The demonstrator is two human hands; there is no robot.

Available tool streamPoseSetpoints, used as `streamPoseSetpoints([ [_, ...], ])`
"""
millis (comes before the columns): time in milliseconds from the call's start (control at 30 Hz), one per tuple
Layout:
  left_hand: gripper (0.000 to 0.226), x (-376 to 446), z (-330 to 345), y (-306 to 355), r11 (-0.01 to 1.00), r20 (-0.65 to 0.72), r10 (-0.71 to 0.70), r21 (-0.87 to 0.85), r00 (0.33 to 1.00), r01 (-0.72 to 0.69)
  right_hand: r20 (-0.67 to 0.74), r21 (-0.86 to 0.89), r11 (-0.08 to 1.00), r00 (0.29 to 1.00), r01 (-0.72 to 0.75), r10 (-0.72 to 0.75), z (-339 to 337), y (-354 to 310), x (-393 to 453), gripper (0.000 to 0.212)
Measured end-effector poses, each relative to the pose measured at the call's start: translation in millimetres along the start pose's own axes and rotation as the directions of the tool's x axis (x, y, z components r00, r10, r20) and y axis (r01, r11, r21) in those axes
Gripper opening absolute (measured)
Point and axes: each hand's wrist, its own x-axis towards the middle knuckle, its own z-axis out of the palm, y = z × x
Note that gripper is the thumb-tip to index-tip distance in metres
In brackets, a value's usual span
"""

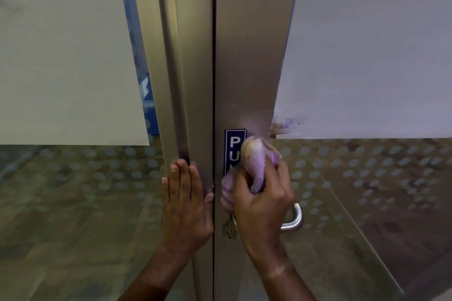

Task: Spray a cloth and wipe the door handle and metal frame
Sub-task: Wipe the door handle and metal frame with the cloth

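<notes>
Now fluffy lilac cloth (254, 166) against brushed metal frame (252, 56)

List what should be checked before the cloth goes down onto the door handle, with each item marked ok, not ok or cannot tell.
1. Cloth gripped in right hand: ok.
2. Cloth against the metal frame, over the blue sign: ok.
3. Left hand flat on the neighbouring frame, bracing: ok.
4. Door handle reachable just below the right hand: ok, partly hidden by it.
5. Cloth damp from spray: cannot tell.
6. Keyhole clear of the cloth: ok.
</notes>
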Motion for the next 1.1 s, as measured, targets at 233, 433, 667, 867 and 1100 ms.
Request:
streamPoseSetpoints([
  [233,0.065,1,-2,0,1.000,0.017,0.002,-0.004,1.000,-0.002,0.067,-0.062,0.984,0.984,0.168,-0.164,-1,2,3,0.050],
  [433,0.080,-1,-4,0,0.999,0.009,0.020,-0.039,1.000,-0.019,0.299,-0.115,0.942,0.915,0.315,-0.270,-4,17,-13,0.029],
  [667,0.071,0,-2,0,1.000,-0.008,0.008,-0.026,1.000,-0.008,0.192,-0.132,0.930,0.929,0.343,-0.315,2,8,2,0.037],
  [867,0.076,-2,-1,-1,1.000,0.013,0.013,-0.023,1.000,-0.013,0.314,-0.071,0.966,0.925,0.249,-0.215,-12,24,-8,0.027],
  [1100,0.073,-1,0,-1,1.000,-0.001,0.005,-0.029,1.000,-0.005,0.175,-0.128,0.903,0.906,0.409,-0.385,3,13,5,0.026],
])
